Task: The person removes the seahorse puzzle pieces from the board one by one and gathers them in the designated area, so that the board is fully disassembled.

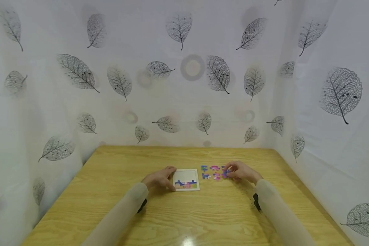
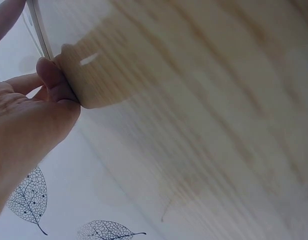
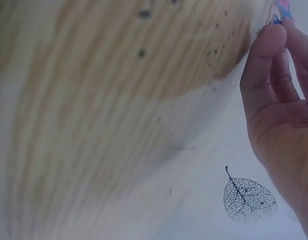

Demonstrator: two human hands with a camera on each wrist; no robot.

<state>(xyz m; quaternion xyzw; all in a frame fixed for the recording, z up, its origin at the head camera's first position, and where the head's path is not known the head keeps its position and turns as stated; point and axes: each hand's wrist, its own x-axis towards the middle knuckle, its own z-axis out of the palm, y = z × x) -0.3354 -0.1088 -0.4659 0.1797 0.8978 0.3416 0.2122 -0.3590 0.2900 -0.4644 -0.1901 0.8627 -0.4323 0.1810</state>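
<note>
A small white square puzzle tray (image 1: pixel 186 176) lies on the table, with joined pieces (image 1: pixel 187 185) along its near side. At its left edge my left hand (image 1: pixel 160 178) rests with thumb and forefinger spread, touching near the two corners. The thumb (image 2: pixel 59 87) lies against the tray edge in the left wrist view. To the tray's right, my right hand (image 1: pixel 241 172) pinches a blue and pink jigsaw piece (image 1: pixel 226 173) between thumb and fingertips. Only a bit of that piece (image 3: pixel 283 11) shows past the fingertips in the right wrist view.
Loose jigsaw pieces (image 1: pixel 215 168) lie in two rows between the tray and my right hand. The wooden table (image 1: pixel 184 212) is bordered at the back and sides by white curtains (image 1: pixel 184 99) with a leaf print.
</note>
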